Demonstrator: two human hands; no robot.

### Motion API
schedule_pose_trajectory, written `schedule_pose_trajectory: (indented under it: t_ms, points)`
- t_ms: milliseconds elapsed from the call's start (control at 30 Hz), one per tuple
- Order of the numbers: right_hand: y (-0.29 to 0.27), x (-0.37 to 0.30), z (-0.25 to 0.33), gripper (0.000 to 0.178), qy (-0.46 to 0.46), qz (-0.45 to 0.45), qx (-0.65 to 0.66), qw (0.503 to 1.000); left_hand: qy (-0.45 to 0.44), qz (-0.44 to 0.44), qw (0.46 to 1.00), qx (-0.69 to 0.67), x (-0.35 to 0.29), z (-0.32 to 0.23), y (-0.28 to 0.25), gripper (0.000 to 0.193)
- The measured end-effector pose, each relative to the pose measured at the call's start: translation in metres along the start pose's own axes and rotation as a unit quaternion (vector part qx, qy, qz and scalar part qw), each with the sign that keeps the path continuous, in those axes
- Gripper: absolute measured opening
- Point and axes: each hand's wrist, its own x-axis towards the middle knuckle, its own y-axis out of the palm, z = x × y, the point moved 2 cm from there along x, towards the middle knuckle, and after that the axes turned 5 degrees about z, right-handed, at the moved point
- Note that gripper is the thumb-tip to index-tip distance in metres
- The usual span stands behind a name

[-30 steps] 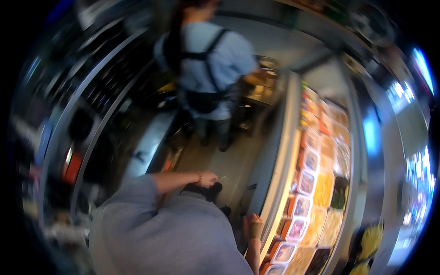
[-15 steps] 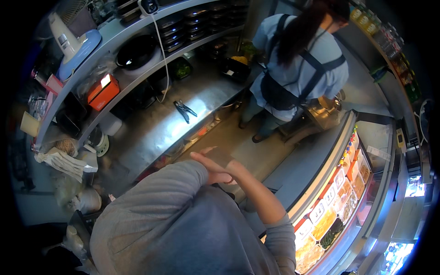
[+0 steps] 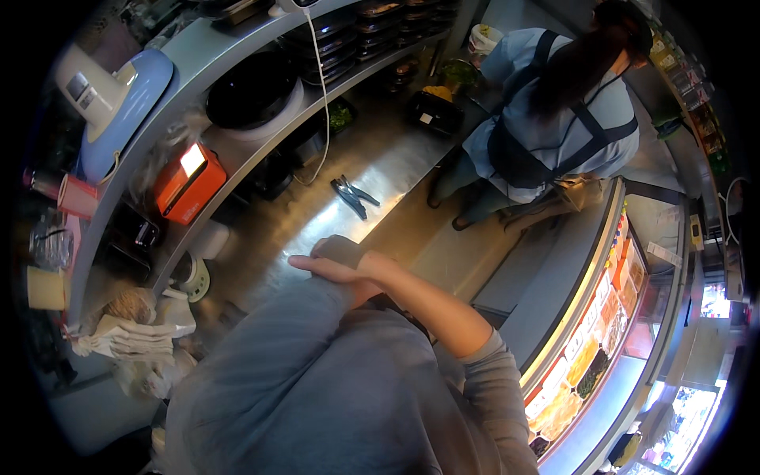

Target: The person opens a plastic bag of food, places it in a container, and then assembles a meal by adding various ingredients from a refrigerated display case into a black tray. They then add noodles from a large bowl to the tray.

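Both my hands are together in front of my chest, above the near end of a steel counter (image 3: 317, 226). My right hand (image 3: 336, 271) lies across the end of my grey left sleeve (image 3: 297, 313), thumb stretched to the left and the other fingers seemingly wrapped round it. My left hand (image 3: 342, 248) shows only as a dim brownish shape behind the right one; its fingers cannot be made out. Beyond the hands, a black two-handled tool (image 3: 354, 196) like pliers rests on the counter, apart from both.
A co-worker (image 3: 554, 119) in a pale shirt and dark apron stands at the far right. A lit food display case (image 3: 586, 340) runs along my right. Shelves at left hold an orange box (image 3: 190, 184), a large black bowl (image 3: 252, 91) and stacked black trays (image 3: 380, 32). Folded cloths (image 3: 131, 336) lie near left.
My joined hands have shifted left and up in view, now over the counter's edge. The view has turned, so the shelves look closer and the co-worker appears farther right.
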Motion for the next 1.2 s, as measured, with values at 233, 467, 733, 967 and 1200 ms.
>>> schedule_pose_trajectory:
  t_ms: [233, 467, 733, 967, 1200]
  points:
    - [0.016, 0.077, -0.006, 0.082, -0.052, 0.068, -0.061, 0.994, 0.006, -0.029, 0.999, 0.036, 0.022, 0.010, -0.020, 0.029]
    - [-0.069, 0.095, -0.067, 0.049, -0.072, -0.047, 0.042, 0.995, -0.076, -0.124, 0.978, -0.149, 0.004, 0.047, -0.031, 0.028]
    - [-0.289, 0.072, -0.481, 0.043, 0.302, -0.589, 0.388, 0.641, -0.268, -0.287, 0.858, -0.332, -0.017, 0.078, -0.098, 0.020]
    - [-0.321, 0.063, -0.557, 0.034, 0.153, -0.500, 0.321, 0.790, -0.273, -0.355, 0.837, -0.313, 0.180, 0.122, -0.293, 0.037]
    - [-0.347, 0.033, -0.504, 0.041, 0.094, -0.464, 0.460, 0.751, -0.207, -0.279, 0.687, -0.638, 0.284, 0.160, -0.364, 0.037]
